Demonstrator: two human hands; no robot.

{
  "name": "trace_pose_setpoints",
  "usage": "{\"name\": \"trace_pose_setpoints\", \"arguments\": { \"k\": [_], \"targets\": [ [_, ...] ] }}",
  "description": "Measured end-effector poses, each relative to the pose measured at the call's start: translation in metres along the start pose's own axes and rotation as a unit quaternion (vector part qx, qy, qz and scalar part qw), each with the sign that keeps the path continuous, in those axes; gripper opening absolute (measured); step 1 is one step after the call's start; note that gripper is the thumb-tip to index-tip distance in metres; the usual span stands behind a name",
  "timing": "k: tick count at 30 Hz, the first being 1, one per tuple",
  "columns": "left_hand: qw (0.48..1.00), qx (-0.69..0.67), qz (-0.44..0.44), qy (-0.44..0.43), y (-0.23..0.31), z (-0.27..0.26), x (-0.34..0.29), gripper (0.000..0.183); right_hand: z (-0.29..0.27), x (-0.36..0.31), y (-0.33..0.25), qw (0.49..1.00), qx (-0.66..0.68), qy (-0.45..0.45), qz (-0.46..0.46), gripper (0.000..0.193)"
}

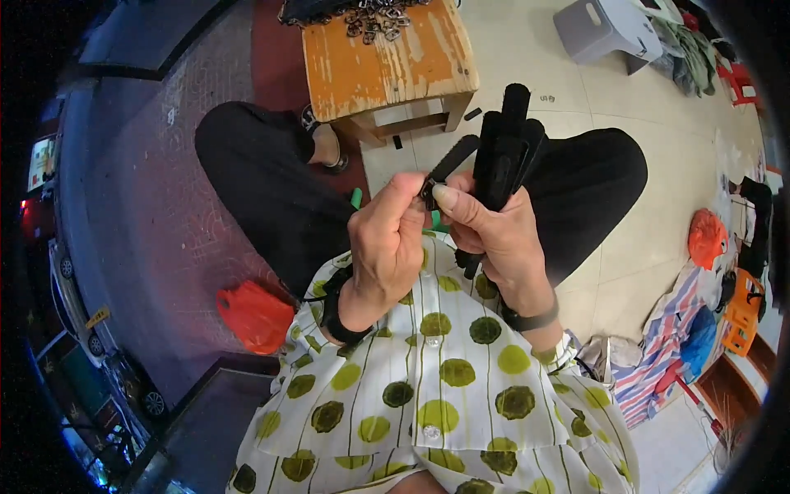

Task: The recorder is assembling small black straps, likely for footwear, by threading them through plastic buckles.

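My left hand is closed, its thumb and finger pinching a small dark buckle in front of my lap. A short black strap runs from the buckle up and to the right. My right hand is closed round a bundle of several black straps, which stick up past the fingers and a little below them. Its thumb tip also presses against the buckle, so both hands meet there. How the strap passes through the buckle is hidden by the fingers.
A worn wooden stool stands ahead, bearing a pile of small metal buckles. Short black pieces lie on the floor beside it. A red plastic bag sits at my left, another red bag at right. A grey plastic stool is far right.
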State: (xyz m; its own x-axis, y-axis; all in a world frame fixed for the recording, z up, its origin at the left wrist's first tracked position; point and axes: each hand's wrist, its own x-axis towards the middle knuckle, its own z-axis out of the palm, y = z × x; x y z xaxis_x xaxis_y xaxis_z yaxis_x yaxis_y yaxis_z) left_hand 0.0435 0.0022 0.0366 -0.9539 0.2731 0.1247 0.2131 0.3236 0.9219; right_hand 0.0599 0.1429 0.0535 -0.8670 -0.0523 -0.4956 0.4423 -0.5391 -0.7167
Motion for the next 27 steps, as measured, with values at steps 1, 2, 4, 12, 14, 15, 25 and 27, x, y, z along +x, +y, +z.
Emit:
{"name": "trace_pose_setpoints", "arguments": {
  "k": [1,2,4,12,14,15,25,27],
  "targets": [
    [1.000,-0.001,-0.001,0.000,-0.001,0.001,0.000,0.017,0.000,0.000,0.001,1.000,0.006,0.002,0.000,0.017],
    [1.000,-0.002,0.009,0.004,-0.003,0.004,0.001,0.017,-0.002,0.001,0.001,1.000,0.006,0.002,0.000,0.017],
    [1.000,-0.005,0.020,0.007,0.002,0.005,0.002,0.017,-0.004,0.001,-0.001,1.000,0.008,0.019,-0.013,0.017],
    [0.988,0.072,0.123,0.060,0.003,0.006,0.009,0.017,-0.001,0.003,0.004,0.996,-0.047,0.029,-0.067,0.016],
    [0.992,0.054,0.092,0.068,0.005,0.005,0.007,0.013,0.000,0.003,0.004,0.992,-0.084,0.041,-0.085,0.017],
    [0.995,0.036,0.061,0.076,0.005,0.005,0.006,0.010,0.000,0.002,0.002,0.992,-0.088,0.041,-0.080,0.018],
    [0.992,0.008,0.091,0.085,-0.002,0.003,-0.001,0.013,0.002,-0.002,-0.001,0.993,-0.035,0.051,-0.103,0.021],
    [0.997,-0.018,0.062,0.032,-0.002,0.005,-0.002,0.015,0.000,0.000,0.000,0.993,-0.068,0.043,-0.090,0.017]
  ]
}}
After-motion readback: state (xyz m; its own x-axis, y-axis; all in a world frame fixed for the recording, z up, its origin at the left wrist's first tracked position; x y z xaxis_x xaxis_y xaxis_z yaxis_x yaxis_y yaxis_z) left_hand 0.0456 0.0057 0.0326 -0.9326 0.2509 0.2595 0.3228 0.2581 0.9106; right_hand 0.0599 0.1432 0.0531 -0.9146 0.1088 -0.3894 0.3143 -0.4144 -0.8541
